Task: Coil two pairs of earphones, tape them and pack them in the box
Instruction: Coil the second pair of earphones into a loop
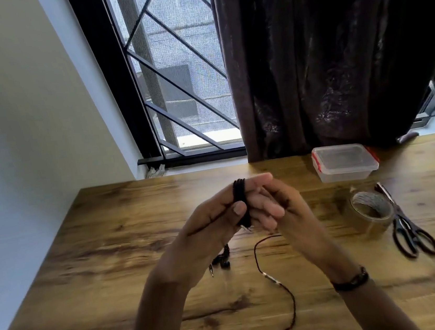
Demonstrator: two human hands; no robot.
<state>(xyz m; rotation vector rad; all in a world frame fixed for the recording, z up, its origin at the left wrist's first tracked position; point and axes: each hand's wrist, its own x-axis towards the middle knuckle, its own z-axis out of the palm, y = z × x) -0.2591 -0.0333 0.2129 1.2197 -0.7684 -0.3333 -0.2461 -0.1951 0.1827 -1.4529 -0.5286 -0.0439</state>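
My left hand [217, 217] is raised above the wooden table [113, 260], fingers extended, with a black earphone cable [241, 203] wound in several turns around them; my thumb presses the coil in place. My right hand [279, 206] sits just beside it, fingers curled (whether they pinch the cable I cannot tell; the frame is blurred). A loose run of earphone cord [276, 281] trails over the table below, toward the near edge. Dark earbuds and a plug [221, 263] lie under my left wrist. To the right stand a lidded clear plastic box [345, 165], a tape roll [371, 211] and scissors [407, 229] just beside it.
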